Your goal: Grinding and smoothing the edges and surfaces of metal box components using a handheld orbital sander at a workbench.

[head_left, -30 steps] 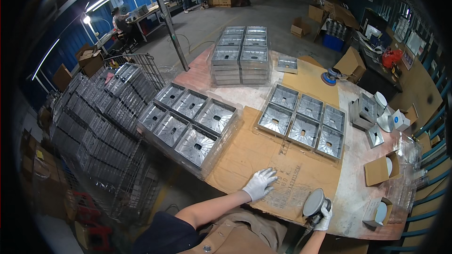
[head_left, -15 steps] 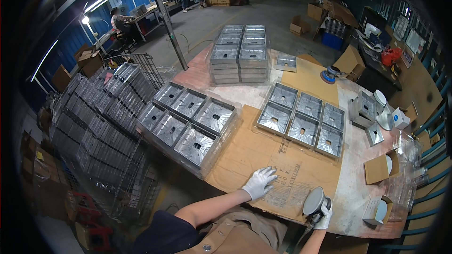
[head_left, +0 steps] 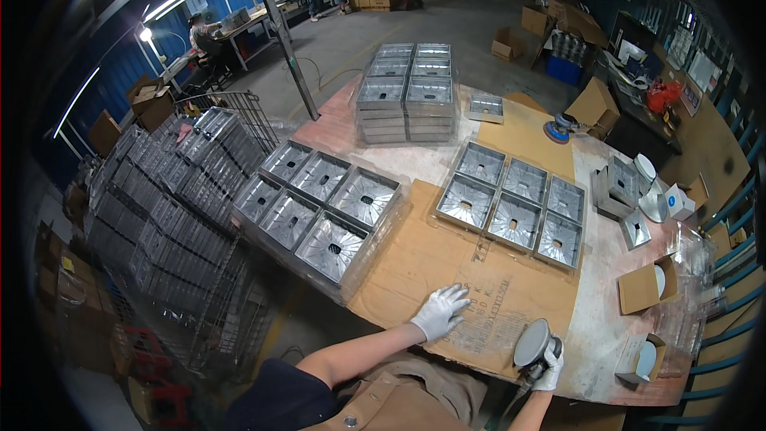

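Note:
My gloved left hand point(head_left: 441, 313) lies flat on a brown cardboard sheet point(head_left: 391, 287) at the table's near side, fingers stretched out and holding nothing. In my gloved right hand point(head_left: 550, 369) is a disc sander point(head_left: 533, 342), gripped by its body at the table's front edge. Its round grey pad is tilted up. Beyond my hands, a group of square metal trays point(head_left: 512, 219) with holes in their middles rests on the cardboard. To the left, more such metal trays point(head_left: 336, 245) stand side by side in a clear-wrapped stack.
Another wrapped tray stack point(head_left: 405, 120) stands at the far side. A second sander with a blue pad point(head_left: 557, 131) lies at the back right. Small open boxes with round discs point(head_left: 641, 357) line the right side. A loaded wire cage point(head_left: 171, 215) is at the left. People work in the background.
My hands, the sander and the trays have stayed almost still. In the background, a seated person has shifted an arm toward the bench.

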`<state>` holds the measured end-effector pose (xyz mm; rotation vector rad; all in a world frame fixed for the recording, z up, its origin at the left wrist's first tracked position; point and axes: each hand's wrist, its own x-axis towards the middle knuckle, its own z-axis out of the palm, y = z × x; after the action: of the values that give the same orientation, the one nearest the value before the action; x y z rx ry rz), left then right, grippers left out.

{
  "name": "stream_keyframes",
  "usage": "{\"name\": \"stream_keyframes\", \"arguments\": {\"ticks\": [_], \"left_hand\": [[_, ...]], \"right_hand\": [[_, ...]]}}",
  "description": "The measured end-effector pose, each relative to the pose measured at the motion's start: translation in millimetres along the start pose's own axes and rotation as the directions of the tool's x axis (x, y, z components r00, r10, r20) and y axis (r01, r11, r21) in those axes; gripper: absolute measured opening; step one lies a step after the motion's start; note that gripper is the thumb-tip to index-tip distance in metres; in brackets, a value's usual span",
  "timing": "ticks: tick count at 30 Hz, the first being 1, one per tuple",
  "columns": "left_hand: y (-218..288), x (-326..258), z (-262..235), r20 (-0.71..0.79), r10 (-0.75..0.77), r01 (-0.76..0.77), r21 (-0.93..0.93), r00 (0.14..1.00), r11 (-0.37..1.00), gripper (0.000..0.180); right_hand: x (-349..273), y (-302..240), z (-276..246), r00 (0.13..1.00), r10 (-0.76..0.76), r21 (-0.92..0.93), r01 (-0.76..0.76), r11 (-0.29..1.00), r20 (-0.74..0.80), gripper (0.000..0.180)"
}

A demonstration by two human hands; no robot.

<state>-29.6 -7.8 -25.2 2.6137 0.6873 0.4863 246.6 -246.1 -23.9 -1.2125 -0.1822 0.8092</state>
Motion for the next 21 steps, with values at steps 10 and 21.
{"name": "stream_keyframes", "arguments": {"ticks": [10,21], "left_hand": [[-0.8,-0.8,-0.8,0.001,0.002,-0.002,0.014,1.000,1.000,0.049],[-1.3,-1.4,0.0,-0.008,0.005,-0.005,0.007,1.000,1.000,0.050]], "right_hand": [[0.1,0.9,0.1,1.000,0.018,0.004,-0.018,1.000,-0.012,0.072],[-0.6,0.8,1.6,1.000,0.022,0.010,-0.021,1.000,-0.012,0.072]]}}
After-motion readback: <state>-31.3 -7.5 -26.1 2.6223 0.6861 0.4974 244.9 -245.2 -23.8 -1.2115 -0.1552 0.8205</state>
